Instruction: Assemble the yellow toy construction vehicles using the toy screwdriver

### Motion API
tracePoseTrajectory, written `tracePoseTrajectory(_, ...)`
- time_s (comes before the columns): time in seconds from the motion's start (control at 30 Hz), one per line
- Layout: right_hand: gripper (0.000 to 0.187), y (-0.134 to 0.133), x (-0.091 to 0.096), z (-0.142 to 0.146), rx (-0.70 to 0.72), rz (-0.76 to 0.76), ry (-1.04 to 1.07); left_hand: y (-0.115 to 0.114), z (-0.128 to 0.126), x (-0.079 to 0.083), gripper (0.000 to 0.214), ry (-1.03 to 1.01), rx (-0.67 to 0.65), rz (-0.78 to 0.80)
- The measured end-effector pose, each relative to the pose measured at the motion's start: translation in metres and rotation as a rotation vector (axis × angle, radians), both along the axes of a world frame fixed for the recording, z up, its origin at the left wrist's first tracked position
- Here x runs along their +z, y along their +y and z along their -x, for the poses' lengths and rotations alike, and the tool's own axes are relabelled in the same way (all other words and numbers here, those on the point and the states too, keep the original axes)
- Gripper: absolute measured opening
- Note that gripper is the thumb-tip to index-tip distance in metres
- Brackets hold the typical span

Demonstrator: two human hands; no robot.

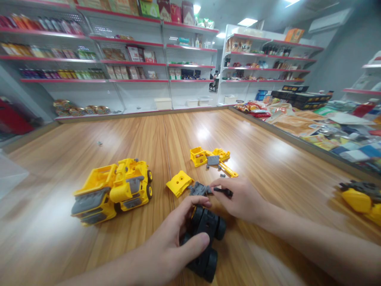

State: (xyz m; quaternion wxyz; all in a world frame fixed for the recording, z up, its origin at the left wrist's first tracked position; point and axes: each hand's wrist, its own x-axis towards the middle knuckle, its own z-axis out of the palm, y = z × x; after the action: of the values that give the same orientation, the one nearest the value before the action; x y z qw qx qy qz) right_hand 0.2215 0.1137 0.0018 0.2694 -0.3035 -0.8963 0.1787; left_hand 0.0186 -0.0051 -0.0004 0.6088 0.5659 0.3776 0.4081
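My left hand (175, 234) is wrapped round a black toy truck chassis (207, 226) with wheels, its underside turned up. Between the fingers of my right hand (238, 195) is a small black stick-like piece (224, 192), whose exact kind I cannot make out. Just beyond the chassis, by both hands' fingertips, lies a grey toy part (200, 189). A yellow plate with two holes (179, 183) rests to its left. Farther off are a yellow toy cab (198, 156), a yellow arm piece (228, 169) and a grey flat panel (213, 160).
An assembled yellow toy dump truck (113, 190) stands on the left of the wooden table (143, 135). Another yellow and black toy (361, 200) sits at the right edge. Packaged goods (297, 123) lie beyond the table's right rim, and stocked shelves (133, 61) line the back.
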Motion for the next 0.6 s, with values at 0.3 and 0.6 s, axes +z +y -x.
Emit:
tracePoseTrajectory(0.3,0.039,-0.015,0.021,-0.007,0.664,0.001,0.028,0.004,0.004,-0.005,0.038,-0.079,0.051,-0.05)
tracePoseTrajectory(0.6,0.021,-0.022,0.033,-0.012,0.586,-0.163,-0.286,0.0,0.008,0.005,0.048,-0.049,-0.015,-0.052)
